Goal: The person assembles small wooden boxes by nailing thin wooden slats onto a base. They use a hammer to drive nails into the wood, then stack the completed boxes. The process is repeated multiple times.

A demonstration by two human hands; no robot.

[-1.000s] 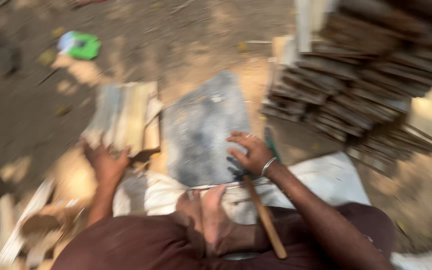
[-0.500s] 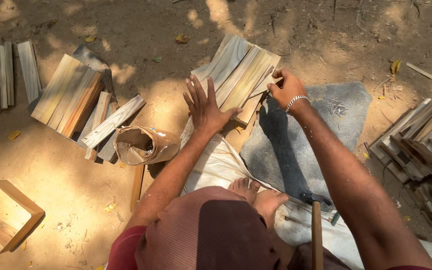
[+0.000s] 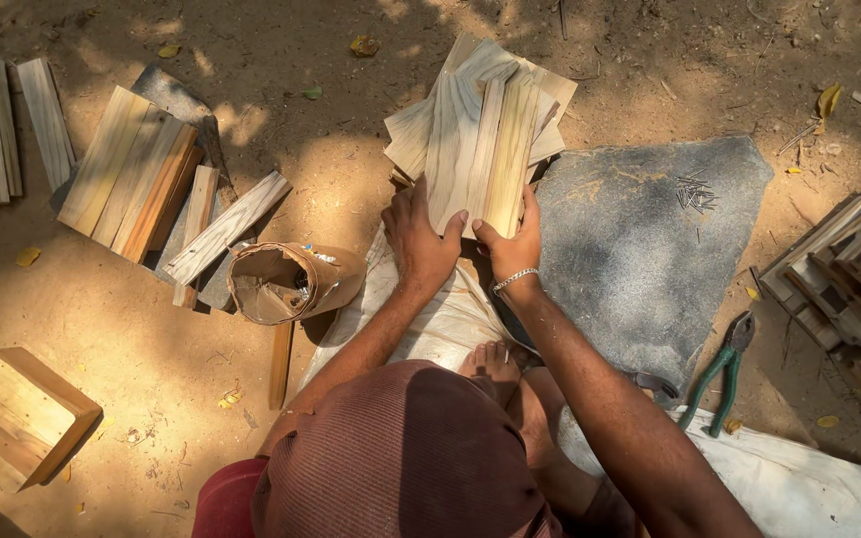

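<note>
Gripping wooden slats (image 3: 480, 139) between left hand (image 3: 421, 239) and right hand (image 3: 510, 244).

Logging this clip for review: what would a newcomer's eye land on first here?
Both hands, the left hand and the right hand, grip a fanned bundle of pale wooden slats at centre. Right of it lies a flat grey stone slab with a small heap of nails, and green-handled pliers lie at its lower right.
</note>
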